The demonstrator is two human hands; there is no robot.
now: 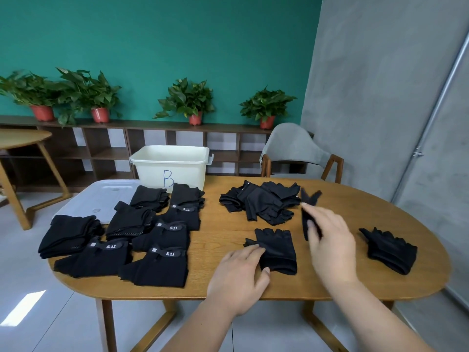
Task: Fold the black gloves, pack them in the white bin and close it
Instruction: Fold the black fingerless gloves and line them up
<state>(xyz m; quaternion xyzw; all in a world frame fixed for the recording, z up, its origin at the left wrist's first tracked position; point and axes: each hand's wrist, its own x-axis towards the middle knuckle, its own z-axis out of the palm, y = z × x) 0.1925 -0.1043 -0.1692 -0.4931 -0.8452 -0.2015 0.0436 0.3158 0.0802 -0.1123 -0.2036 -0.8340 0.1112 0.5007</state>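
1. Step in hand: folding. Packing has not begun. The white bin (170, 168) stands open at the far side of the table (223, 224), and no glove shows above its rim; its inside is hidden from you.
2. The lid (101, 199) lies flat on the table at the far left, just beside the bin, partly under the folded gloves (162, 268).
3. The folded gloves fill the left half of the table in several stacks. A loose pile (264, 201) of unfolded ones sits far centre-right, and a right-side glove (390, 250) lies apart near the right edge.
4. Your left hand (238, 273) rests with its fingers spread flat on the left edge of the flat glove (279, 247), near centre. It presses the glove to the table and does not grip it.
5. Your right hand (330, 240) is raised just right of that glove. Thumb and fingers are pinched on the held glove (305, 199), which sticks up edge-on and is blurred.
6. Judgement on the next move: lay the held glove on the flat glove, matching cuffs and finger ends. Keep your left hand pinning the lower one so it does not slide, then fold the pair.
7. Left to do: the loose pile, the loading of the bin and the lid.
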